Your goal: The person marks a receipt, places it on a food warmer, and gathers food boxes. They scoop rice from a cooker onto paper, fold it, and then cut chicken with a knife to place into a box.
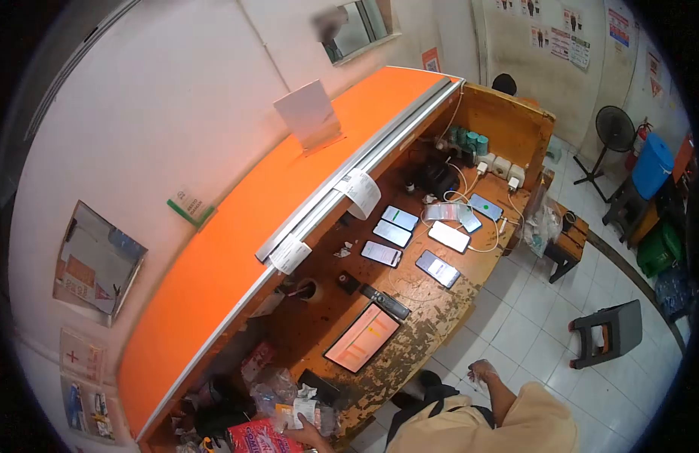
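Down by the tablet [362, 337], the left hand [308, 434] reaches a red packet [262, 438] on the tabletop [432, 302]; fingers' state unclear. Right hand [484, 371] hangs free, fingers loosely apart. Next likely needs a firm grasp.

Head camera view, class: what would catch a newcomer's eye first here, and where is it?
First, the bright orange counter top, running diagonally from lower left to upper right. Next, the phones laid out with lit screens on the worn wooden desk below it, and a glowing tablet nearer the person. At the bottom edge, the left hand rests among packets; the right hand hangs over the floor tiles.
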Demonstrator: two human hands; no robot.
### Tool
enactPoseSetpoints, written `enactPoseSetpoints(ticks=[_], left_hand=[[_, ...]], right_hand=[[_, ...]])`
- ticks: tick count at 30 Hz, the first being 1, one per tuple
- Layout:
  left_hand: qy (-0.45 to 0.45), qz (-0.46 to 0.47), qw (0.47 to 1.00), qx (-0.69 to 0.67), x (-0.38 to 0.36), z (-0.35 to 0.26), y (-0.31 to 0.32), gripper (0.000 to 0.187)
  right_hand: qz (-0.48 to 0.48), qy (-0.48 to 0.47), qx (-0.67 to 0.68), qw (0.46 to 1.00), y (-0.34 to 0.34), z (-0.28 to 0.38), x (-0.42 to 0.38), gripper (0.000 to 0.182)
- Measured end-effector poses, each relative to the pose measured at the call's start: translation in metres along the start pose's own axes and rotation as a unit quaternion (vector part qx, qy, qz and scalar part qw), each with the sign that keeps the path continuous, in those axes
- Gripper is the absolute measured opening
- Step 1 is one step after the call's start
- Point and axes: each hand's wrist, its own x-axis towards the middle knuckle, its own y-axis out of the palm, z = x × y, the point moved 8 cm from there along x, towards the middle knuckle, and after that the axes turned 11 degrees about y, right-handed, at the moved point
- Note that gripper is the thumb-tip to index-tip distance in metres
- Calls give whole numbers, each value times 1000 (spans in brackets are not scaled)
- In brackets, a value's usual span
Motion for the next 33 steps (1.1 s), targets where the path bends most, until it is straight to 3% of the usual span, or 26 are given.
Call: enactPoseSetpoints(ticks=[2,4,7,9,12,14,15,17,20,22,27,33], left_hand=[[-22,-38,999,20,-1,-3,-2,73],[-58,-93,994,6,1,-4,-3,78],[-57,-211,976,16,12,46,7,83],[-133,-166,975,-62,16,29,5,85],[-134,-178,974,-37,26,35,4,73],[-82,-173,978,82,36,48,7,65],[-14,-142,960,242,44,53,13,62],[122,-65,845,517,57,62,39,56],[14,-146,924,352,49,75,15,53],[-47,-189,956,218,41,65,-2,52],[-91,-211,968,97,39,33,-26,48],[-79,-215,973,29,69,15,-85,43]], right_hand=[[-2,53,130,990,7,-19,-19,17],[-18,-32,-29,999,16,-35,-36,21],[18,124,29,992,21,-70,-55,20],[19,215,122,969,26,-84,-65,20],[4,259,217,941,23,-87,-77,20],[-11,243,259,935,1,-41,-89,22],[-8,256,263,930,-2,-26,-84,22],[-2,282,267,921,-10,-3,-79,23],[-32,327,387,862,-18,13,-72,24],[-35,322,355,877,-29,31,-74,24],[-14,255,222,941,-25,-7,-41,20],[-4,315,324,892,-32,13,-60,28]])
